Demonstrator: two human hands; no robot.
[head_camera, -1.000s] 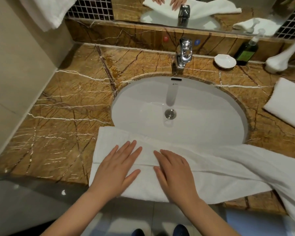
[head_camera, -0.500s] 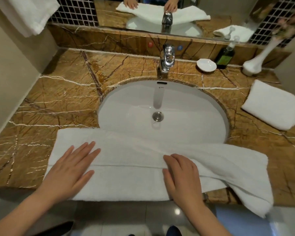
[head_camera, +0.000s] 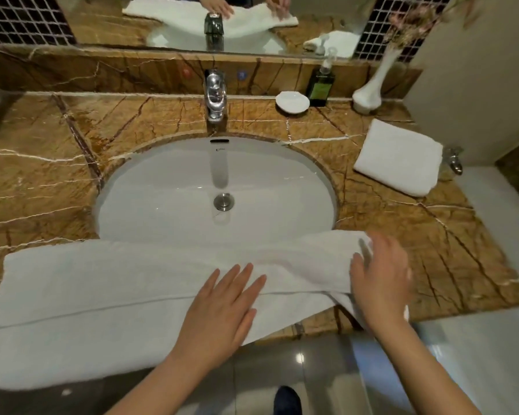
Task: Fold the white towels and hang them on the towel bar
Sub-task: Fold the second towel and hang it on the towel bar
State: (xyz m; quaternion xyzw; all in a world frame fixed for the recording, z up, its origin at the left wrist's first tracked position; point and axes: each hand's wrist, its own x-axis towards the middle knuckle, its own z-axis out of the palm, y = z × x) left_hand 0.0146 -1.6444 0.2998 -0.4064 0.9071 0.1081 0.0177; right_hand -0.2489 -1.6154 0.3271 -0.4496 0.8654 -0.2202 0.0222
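pressing flat, released left hand pins white towel on surface near edge; right hand blurred, grip unclear.

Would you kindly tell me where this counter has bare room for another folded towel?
The widest bare marble lies left of the sink, between backsplash and spread towel. A smaller patch lies right of it, between folded towel and right hand. Crowded: soap dish, bottle and vase back right; the front edge under the spread towel and left hand.

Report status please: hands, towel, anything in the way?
Left hand flat on long towel. Right hand at its right end, blurred, grip unclear. Towel lies along counter front, not yet hung. Second folded towel apart, far right.
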